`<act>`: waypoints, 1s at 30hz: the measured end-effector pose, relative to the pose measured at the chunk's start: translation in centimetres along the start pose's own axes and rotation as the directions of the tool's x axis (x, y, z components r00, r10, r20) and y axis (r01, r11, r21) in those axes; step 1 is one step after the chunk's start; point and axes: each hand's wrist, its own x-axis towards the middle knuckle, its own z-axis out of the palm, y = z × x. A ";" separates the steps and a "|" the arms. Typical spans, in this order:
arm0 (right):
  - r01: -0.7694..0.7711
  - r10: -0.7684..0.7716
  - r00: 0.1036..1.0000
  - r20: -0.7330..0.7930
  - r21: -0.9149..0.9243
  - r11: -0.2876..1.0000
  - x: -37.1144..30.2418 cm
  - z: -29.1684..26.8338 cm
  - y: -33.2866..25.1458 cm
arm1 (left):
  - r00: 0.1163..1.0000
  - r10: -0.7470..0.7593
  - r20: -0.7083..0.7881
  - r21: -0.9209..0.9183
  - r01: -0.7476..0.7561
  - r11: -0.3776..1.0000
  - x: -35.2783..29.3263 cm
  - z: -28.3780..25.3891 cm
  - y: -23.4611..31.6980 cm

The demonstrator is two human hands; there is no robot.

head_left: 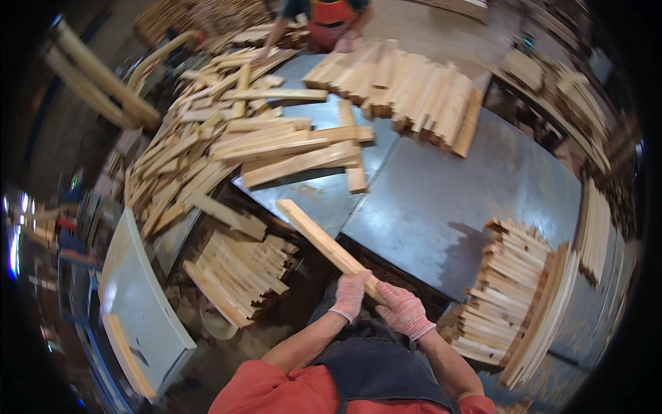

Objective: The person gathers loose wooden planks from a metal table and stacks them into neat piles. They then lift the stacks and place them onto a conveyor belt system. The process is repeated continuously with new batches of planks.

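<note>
A pale wooden strip (321,240) slants up and to the left in front of my body, its far end over the near edge of the metal table (441,207). Both my hands wear white and red knit gloves. My left hand (352,295) is closed round the strip a little above its near end. Close beside it, my right hand (404,310) grips the near end, with the fingers partly hidden. Below the strip's left side lies a stack of short wooden strips (234,272).
A jumbled heap of strips (200,159) covers the table's left side. Rows of strips stand at the far edge (414,86) and near right (507,297). Across the table, a co-worker in a red apron (331,24) handles wood. A pale curved panel (141,297) is at left.
</note>
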 end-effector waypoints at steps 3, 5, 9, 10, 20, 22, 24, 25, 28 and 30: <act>-0.072 0.068 0.958 0.278 0.004 0.997 6.0 1.6 -3.7 | 0.930 0.112 -0.349 -0.157 -0.176 0.972 5.1 -10.9 -0.5; -0.121 0.145 0.926 0.349 -0.088 0.989 9.0 2.6 -4.7 | 0.836 0.063 -0.546 -0.139 -0.165 0.977 7.9 -17.1 0.6; -0.233 0.272 0.868 0.416 -0.142 0.962 13.2 5.7 -4.4 | 0.737 0.026 -0.676 0.120 0.075 0.990 13.3 -30.1 1.6; -0.261 0.293 0.850 0.437 -0.134 0.956 13.9 6.4 -4.5 | 0.693 0.042 -0.720 0.191 0.140 0.972 15.2 -34.5 -1.7; -0.623 0.591 0.601 0.538 -0.148 0.768 16.6 11.0 -5.5 | 0.709 -0.155 -0.687 0.453 0.586 0.672 30.9 -47.2 -4.4; -0.662 0.618 0.573 0.538 -0.139 0.736 16.1 11.7 -4.7 | 0.702 -0.113 -0.703 0.486 0.591 0.644 32.7 -46.9 -6.9; -0.746 0.676 0.502 0.540 -0.125 0.654 16.2 12.9 -4.7 | 0.712 -0.089 -0.697 0.529 0.594 0.607 33.0 -44.4 -0.4; -0.753 0.677 0.502 0.538 -0.113 0.648 16.8 13.1 -4.8 | 0.724 -0.089 -0.684 0.563 0.601 0.567 32.7 -44.4 1.3; -0.834 0.704 0.467 0.536 0.003 0.551 17.5 13.4 -4.9 | 0.860 -0.227 -0.457 0.812 0.507 0.288 33.1 -46.8 0.5; -0.839 0.711 0.491 0.503 0.053 0.542 16.9 13.9 -3.7 | 0.885 -0.326 -0.331 0.914 0.386 0.120 34.9 -47.9 1.6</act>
